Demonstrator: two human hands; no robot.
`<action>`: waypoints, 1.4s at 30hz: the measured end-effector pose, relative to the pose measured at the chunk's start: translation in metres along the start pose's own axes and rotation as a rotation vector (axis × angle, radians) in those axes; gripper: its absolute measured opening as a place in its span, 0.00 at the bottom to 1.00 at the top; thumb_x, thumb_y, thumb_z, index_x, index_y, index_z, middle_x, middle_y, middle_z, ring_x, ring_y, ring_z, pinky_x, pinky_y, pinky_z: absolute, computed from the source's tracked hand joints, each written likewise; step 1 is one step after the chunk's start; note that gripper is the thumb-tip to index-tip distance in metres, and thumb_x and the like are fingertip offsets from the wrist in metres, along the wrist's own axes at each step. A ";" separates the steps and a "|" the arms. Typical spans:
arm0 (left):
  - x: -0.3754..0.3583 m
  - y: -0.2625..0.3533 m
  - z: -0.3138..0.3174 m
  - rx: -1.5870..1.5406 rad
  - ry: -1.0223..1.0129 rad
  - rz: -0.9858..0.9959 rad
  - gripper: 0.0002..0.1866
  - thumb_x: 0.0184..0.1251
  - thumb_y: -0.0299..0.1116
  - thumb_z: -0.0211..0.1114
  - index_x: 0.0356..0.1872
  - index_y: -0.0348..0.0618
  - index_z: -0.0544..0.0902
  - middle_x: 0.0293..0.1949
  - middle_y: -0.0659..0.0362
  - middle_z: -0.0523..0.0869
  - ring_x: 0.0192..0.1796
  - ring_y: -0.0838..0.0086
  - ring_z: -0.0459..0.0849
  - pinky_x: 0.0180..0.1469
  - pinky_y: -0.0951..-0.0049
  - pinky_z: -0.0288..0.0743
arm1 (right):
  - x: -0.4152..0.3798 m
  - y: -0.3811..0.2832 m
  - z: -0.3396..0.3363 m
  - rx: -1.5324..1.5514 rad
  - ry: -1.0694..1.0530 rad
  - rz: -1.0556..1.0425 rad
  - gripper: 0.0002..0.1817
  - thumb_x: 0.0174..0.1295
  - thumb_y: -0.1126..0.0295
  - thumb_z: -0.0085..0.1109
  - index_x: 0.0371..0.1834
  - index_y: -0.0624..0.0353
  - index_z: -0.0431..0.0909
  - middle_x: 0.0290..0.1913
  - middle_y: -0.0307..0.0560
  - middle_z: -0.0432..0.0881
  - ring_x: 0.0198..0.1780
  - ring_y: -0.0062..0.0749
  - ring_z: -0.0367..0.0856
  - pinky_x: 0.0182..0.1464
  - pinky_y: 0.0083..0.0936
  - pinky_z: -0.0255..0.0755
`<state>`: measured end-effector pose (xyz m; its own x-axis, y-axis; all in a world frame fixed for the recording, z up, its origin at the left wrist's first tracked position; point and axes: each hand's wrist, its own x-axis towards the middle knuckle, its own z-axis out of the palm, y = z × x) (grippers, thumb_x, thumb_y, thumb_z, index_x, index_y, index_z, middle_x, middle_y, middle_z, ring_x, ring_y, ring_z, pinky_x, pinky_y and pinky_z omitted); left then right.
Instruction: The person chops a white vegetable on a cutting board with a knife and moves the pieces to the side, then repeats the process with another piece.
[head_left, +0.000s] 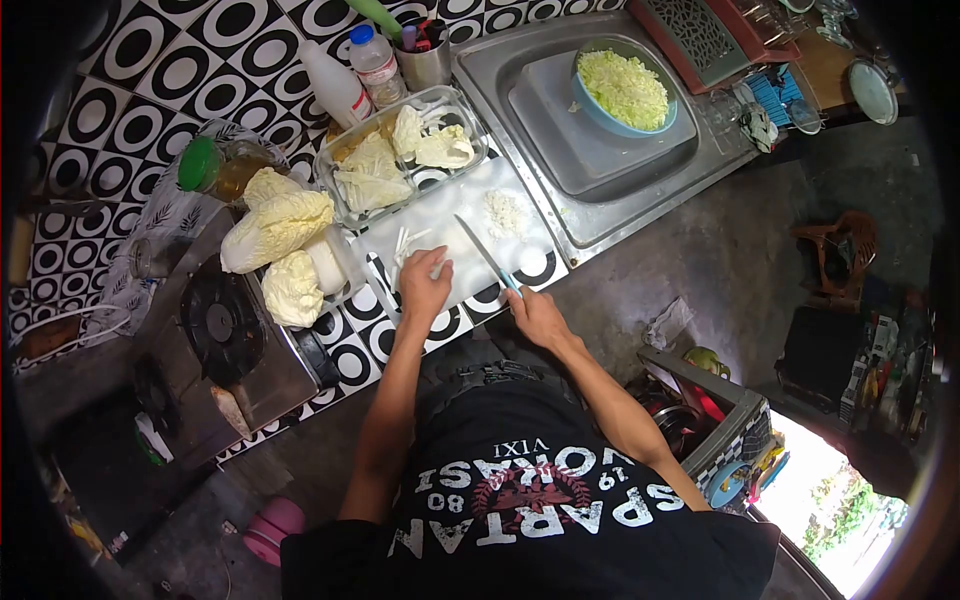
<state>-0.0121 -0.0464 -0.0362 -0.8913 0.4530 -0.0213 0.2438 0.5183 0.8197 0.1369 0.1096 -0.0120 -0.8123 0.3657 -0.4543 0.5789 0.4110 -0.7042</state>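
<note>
My right hand (pixel 537 316) grips the light-blue handle of a knife (pixel 482 246), whose blade points up and left across a white cutting board (pixel 465 275). On the board's left part rests my left hand (pixel 426 284), fingers curled together; whatever is under them cannot be made out. Several thin white strips (pixel 408 240) lie just beyond its fingertips. To the right of the blade sits a small heap of finely chopped white pieces (pixel 503 214). Behind the board, a clear tray (pixel 330 185) contains pale napa cabbage leaves (pixel 372 175).
Napa cabbage heads (pixel 278 232) stand left of the board, beside a gas stove (pixel 225 320). A blue bowl of shredded cabbage (pixel 628 92) sits on a grey lid or board over the steel sink (pixel 600 225). Bottles (pixel 375 65) line the back.
</note>
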 end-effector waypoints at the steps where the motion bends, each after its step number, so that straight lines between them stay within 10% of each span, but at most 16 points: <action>1: 0.001 -0.004 -0.005 0.001 0.001 -0.001 0.15 0.52 0.29 0.68 0.43 0.42 0.85 0.36 0.53 0.84 0.35 0.63 0.81 0.41 0.69 0.75 | -0.001 0.003 0.000 -0.035 -0.033 -0.005 0.25 0.69 0.54 0.43 0.34 0.70 0.74 0.30 0.73 0.77 0.38 0.70 0.76 0.43 0.53 0.69; 7: 0.006 -0.022 -0.026 0.414 0.115 0.053 0.15 0.51 0.35 0.69 0.42 0.47 0.86 0.38 0.58 0.81 0.43 0.60 0.75 0.48 0.63 0.70 | -0.007 0.016 -0.004 -0.126 -0.100 -0.002 0.25 0.69 0.53 0.43 0.34 0.69 0.74 0.31 0.73 0.78 0.39 0.69 0.76 0.44 0.53 0.68; 17: 0.016 -0.027 -0.028 0.423 0.118 -0.056 0.12 0.53 0.35 0.68 0.40 0.50 0.86 0.36 0.60 0.80 0.44 0.62 0.75 0.48 0.62 0.70 | 0.017 0.008 -0.004 -0.210 -0.078 -0.011 0.25 0.69 0.51 0.42 0.34 0.67 0.73 0.30 0.71 0.79 0.38 0.68 0.77 0.43 0.54 0.69; 42: 0.024 0.013 0.015 0.411 -0.148 0.377 0.06 0.57 0.33 0.62 0.30 0.43 0.82 0.35 0.57 0.79 0.43 0.60 0.73 0.45 0.60 0.68 | 0.027 0.000 -0.007 -0.149 0.056 0.044 0.29 0.70 0.49 0.40 0.29 0.70 0.73 0.28 0.72 0.77 0.38 0.68 0.77 0.40 0.51 0.68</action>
<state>-0.0245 -0.0183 -0.0349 -0.6585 0.7421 0.1251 0.6890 0.5277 0.4967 0.1155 0.1252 -0.0204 -0.7828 0.4307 -0.4491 0.6217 0.5113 -0.5934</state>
